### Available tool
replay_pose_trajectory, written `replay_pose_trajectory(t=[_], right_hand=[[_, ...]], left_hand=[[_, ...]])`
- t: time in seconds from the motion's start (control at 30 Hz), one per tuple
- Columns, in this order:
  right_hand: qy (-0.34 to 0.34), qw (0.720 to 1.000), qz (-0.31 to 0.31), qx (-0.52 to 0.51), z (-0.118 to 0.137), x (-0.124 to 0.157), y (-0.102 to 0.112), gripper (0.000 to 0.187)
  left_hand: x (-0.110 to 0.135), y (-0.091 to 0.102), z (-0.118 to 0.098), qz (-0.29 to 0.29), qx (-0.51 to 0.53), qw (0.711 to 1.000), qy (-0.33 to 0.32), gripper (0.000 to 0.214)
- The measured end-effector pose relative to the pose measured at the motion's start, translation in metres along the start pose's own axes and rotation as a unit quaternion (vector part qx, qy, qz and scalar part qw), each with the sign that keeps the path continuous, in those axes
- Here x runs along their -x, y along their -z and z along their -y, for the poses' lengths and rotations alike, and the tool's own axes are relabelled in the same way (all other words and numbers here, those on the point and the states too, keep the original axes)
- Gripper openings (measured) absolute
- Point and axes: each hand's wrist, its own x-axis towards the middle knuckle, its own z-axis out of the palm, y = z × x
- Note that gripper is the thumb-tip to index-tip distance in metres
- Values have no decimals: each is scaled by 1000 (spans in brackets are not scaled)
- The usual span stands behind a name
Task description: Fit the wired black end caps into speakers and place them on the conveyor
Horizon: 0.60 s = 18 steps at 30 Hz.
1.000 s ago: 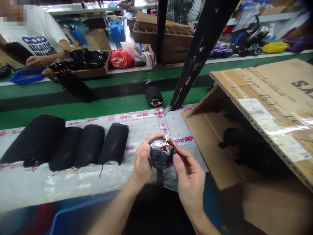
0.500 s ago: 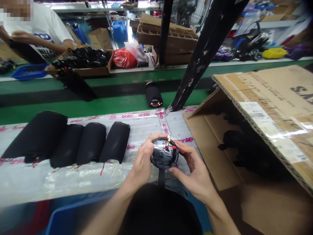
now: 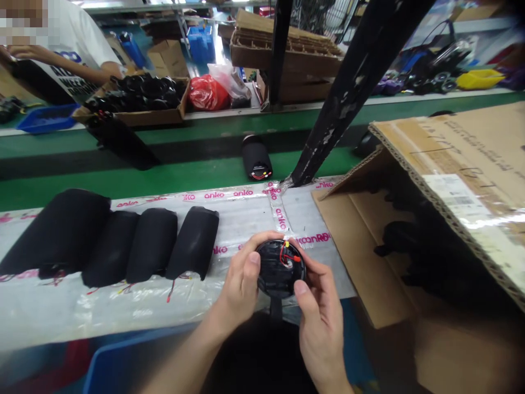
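Both hands hold a black wrapped cylinder end-on, above the plastic-covered bench and right of its middle, with its round end facing up toward you. Your left hand curls around the left side, its fingers wrapped over the far rim and its thumb lying along the left edge. Your right hand takes the right side, its thumb on the near right rim and its fingers hooked around the right edge. Both hands are closed on the cylinder, neither one spread open. Red and yellow wires sit on the end face, just beside your fingertips.

Under your hands, the clear plastic sheet carries pink-printed tape. To the left, four black padded cylinders lie side by side, touching, with thin wires trailing from their near ends. To the right stands a cardboard box with a raised flap and dark items inside. A scuffed black post rises at the bench's far edge.

Beyond it, one black cylinder lies on the green conveyor belt. At far left, a co-worker in a white T-shirt stands beside a cardboard tray heaped with black items.
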Motion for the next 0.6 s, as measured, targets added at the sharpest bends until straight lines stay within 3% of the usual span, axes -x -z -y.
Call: replay_pose_trajectory(t=[0.17, 0.37, 0.5, 0.6], right_hand=[[26, 999, -3, -27, -3, -7, -4, 34], [19, 1000, 22, 3, 5, -9, 2, 37], [1, 997, 71, 13, 11, -12, 16, 39], [0, 987, 154, 40, 11, -22, 36, 49]], left_hand=[[-2, 5, 0, 8, 18, 1000, 14, 47], [-7, 22, 1, 110, 82, 988, 63, 51], [-8, 15, 9, 63, 40, 997, 11, 54], [-6, 6, 16, 26, 48, 999, -4, 57]])
